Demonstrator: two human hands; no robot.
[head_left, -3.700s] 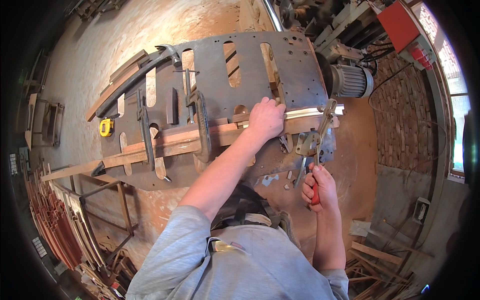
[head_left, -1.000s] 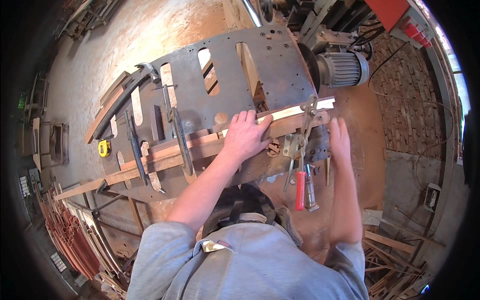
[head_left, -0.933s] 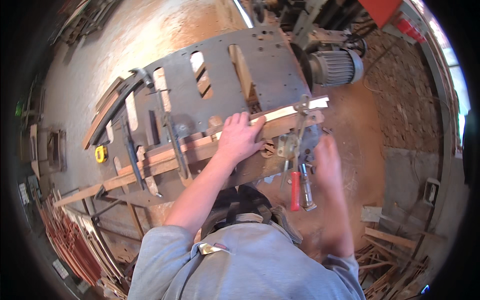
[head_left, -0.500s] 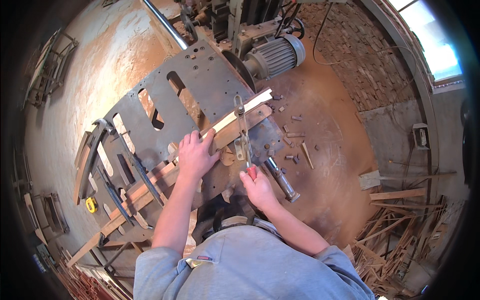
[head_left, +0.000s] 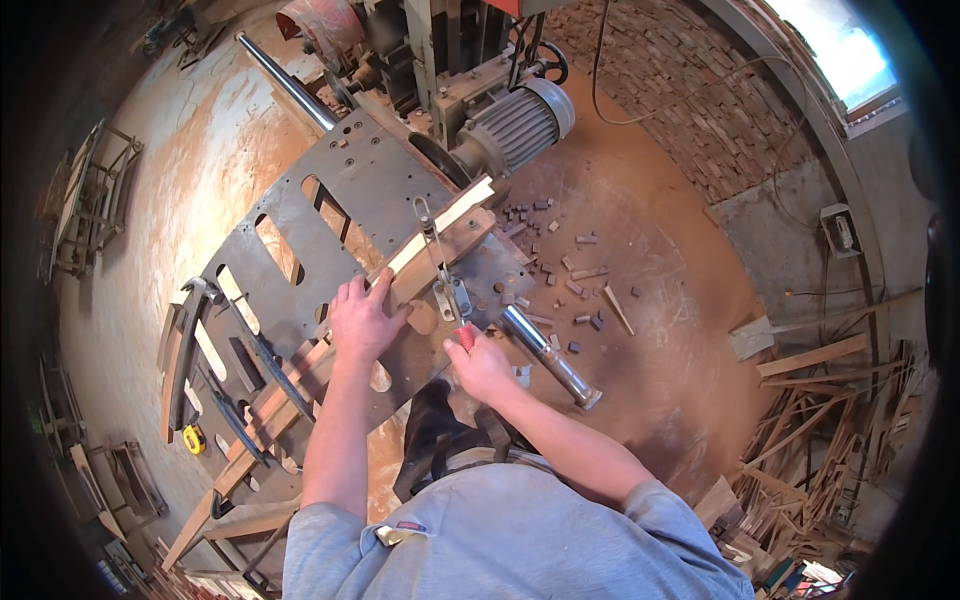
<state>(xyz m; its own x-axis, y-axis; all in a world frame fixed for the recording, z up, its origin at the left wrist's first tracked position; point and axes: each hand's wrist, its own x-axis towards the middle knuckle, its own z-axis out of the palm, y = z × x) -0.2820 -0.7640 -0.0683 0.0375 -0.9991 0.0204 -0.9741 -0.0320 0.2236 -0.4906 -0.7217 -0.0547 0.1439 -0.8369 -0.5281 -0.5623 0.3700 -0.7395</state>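
Note:
My left hand (head_left: pixel 362 318) lies with fingers outstretched and thumb apart at the near end of a pale wooden strip (head_left: pixel 440 230), pressing against it. The strip runs along a browner wooden board (head_left: pixel 443 258) on the grey metal machine table (head_left: pixel 300 185). My right hand (head_left: pixel 484 368) is closed round the red handle (head_left: pixel 466 338) of a toggle clamp. The clamp's metal arm (head_left: pixel 434 238) reaches across the board, its tip over the pale strip.
Beyond the strip's far end stand a circular blade (head_left: pixel 438 158) and an electric motor (head_left: pixel 520 125). Curved black bars (head_left: pixel 185 350) and a yellow tape measure (head_left: pixel 194 438) are at left. Small wood blocks (head_left: pixel 585 290) litter the floor at right, near scrap sticks (head_left: pixel 800 450).
The view has shifted, so the table and motor sit further left and more floor blocks show. Both hands keep their places on the strip and the clamp handle.

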